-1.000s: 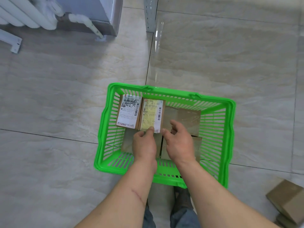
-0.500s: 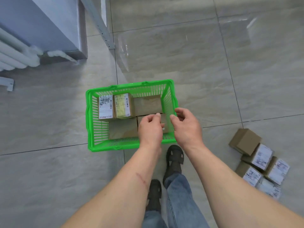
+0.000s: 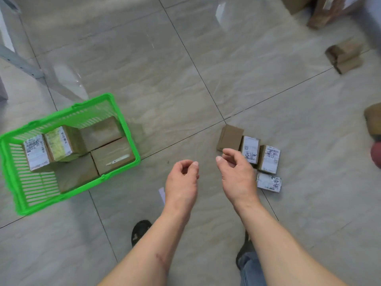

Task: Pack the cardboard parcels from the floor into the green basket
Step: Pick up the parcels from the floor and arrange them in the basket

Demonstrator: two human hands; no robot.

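Down at the front, both hands have been pulled away from the green basket (image 3: 123, 129) and swung right toward the loose parcels (image 3: 268, 159) on the floor, so the last placement is judged finished and a fresh pick is being set up. Nothing is held: the left hand (image 3: 181, 182) is loosely curled and empty, while the right hand (image 3: 237, 176) is half open, poised over the nearest parcel. Further off, several boxes are seen already packed in the basket.

Tiled floor (image 3: 185, 79) bears green basket (image 3: 125, 129) at left, 4 clustered cardboard parcels (image 3: 268, 162) at right.
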